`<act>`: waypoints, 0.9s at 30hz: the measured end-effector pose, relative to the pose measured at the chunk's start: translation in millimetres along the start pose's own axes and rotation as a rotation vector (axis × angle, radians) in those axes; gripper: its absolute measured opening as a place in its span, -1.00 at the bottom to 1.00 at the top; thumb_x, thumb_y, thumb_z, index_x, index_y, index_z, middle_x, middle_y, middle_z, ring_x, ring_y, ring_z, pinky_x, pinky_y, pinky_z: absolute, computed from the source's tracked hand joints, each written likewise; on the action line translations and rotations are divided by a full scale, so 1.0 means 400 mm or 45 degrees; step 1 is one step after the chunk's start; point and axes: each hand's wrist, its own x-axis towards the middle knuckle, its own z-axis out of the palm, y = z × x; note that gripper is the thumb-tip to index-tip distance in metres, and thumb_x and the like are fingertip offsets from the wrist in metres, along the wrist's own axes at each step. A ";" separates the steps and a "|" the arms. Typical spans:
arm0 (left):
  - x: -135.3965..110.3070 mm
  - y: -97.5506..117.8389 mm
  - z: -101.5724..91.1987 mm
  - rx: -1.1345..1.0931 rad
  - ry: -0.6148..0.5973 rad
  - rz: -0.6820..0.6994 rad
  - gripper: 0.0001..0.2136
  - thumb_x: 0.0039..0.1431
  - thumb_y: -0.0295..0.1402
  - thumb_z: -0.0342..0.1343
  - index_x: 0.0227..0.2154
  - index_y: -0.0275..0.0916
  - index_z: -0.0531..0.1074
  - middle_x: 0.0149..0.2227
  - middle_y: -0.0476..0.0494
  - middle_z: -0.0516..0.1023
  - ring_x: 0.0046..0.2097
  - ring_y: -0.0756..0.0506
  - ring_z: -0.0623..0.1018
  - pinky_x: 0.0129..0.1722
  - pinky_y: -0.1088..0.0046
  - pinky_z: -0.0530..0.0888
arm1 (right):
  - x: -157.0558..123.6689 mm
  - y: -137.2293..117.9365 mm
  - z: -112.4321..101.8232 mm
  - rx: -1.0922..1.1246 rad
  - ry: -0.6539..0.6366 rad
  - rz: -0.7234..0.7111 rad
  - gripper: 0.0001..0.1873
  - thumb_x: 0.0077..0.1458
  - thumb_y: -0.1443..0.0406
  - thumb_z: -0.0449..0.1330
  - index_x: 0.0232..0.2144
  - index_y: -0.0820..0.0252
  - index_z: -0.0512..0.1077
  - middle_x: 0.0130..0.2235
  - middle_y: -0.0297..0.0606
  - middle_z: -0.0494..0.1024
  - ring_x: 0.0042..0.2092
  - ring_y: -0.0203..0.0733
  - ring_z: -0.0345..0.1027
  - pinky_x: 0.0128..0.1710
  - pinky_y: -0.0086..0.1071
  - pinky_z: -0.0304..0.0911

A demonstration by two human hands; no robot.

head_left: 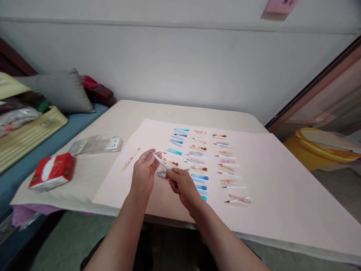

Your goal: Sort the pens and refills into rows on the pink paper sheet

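A slim pale pen [160,160] is held slantwise between my two hands above the table. My left hand [146,164] pinches its upper end, and my right hand [180,183] grips the lower end. Under and beyond my hands lie rows of pen parts: blue barrels [200,177], brown-capped barrels [199,148], clear greyish barrels [196,153] and thin white refills with dark tips [229,175]. One pen with an orange-pink pattern [131,159] lies apart, left of my left hand.
Pink paper [270,195] covers much of the cloth-topped table [222,116]. To the left are a red tissue pack [52,172] and a clear plastic bag [97,145]. A yellow bin [316,150] stands at the right, a grey cushion [63,92] at the far left.
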 end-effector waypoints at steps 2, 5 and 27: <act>0.000 -0.003 0.000 0.017 0.014 0.025 -0.81 -0.03 -0.36 0.19 -0.30 -0.25 0.42 -0.25 -0.15 0.49 -0.18 -0.03 0.47 -0.21 0.46 0.39 | 0.000 -0.001 0.002 -0.051 0.033 -0.011 -0.74 -0.05 0.17 0.17 -0.59 0.25 0.31 -0.76 -0.52 0.11 -0.68 -0.49 -0.19 -0.67 -0.50 -0.31; 0.004 -0.007 -0.006 0.073 0.068 0.070 -0.83 -0.06 -0.33 0.21 -0.36 -0.24 0.43 -0.32 -0.04 0.45 -0.28 0.05 0.45 -0.28 0.54 0.36 | -0.002 -0.001 0.006 -0.087 0.028 -0.016 -0.74 -0.05 0.17 0.17 -0.59 0.25 0.32 -0.75 -0.51 0.12 -0.68 -0.49 -0.17 -0.67 -0.50 -0.29; 0.008 -0.008 -0.014 0.096 0.071 0.028 -0.72 -0.09 -0.35 0.23 -0.26 -0.26 0.40 -0.28 -0.16 0.50 -0.21 -0.05 0.49 -0.23 0.43 0.40 | -0.001 0.000 0.002 -0.290 0.064 -0.072 -0.70 -0.03 0.13 0.14 -0.62 0.22 0.27 -0.71 -0.48 0.17 -0.64 -0.45 -0.08 -0.64 -0.50 -0.17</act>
